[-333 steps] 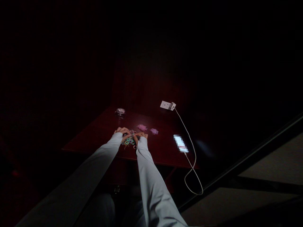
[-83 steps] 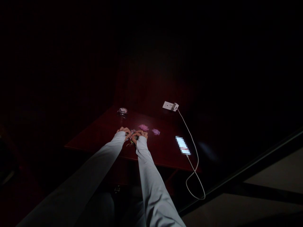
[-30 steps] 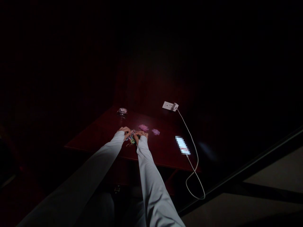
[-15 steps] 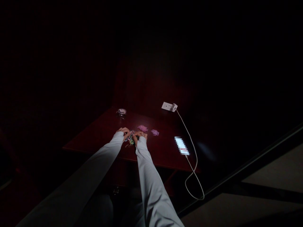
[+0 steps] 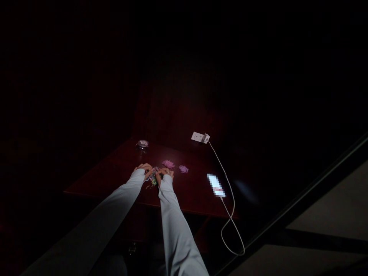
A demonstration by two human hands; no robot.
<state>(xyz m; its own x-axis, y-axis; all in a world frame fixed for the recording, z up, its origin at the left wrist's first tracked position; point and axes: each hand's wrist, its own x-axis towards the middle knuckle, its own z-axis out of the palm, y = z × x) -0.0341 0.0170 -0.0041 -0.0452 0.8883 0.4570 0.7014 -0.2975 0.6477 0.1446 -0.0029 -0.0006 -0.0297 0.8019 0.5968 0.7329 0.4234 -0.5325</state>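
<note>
A loose pile of small multicoloured elastic bands (image 5: 153, 181) lies near the front of the dark red table. My left hand (image 5: 144, 168) rests at the pile's left edge, its fingers bent inward and pressed together. At the opposite edge, my right hand (image 5: 165, 174) has its thumb and fingers closed in a pinch over the bands. Anything held in either hand is too small or hidden to make out. Just beyond them sit a heap of pink bands (image 5: 168, 164) and, farther right, a smaller purple heap (image 5: 183, 169).
A round clear container (image 5: 142, 144) stands at the table's back left. The dark red table (image 5: 189, 195) also bears a lit phone (image 5: 216, 185) at the right, whose white cable (image 5: 233, 199) loops past the edge to a charger in the wall socket (image 5: 198, 137).
The view has shifted, so everything appears slightly lower and farther left. Both hands stay at the mixed pile, and the pink and purple heaps look the same.
</note>
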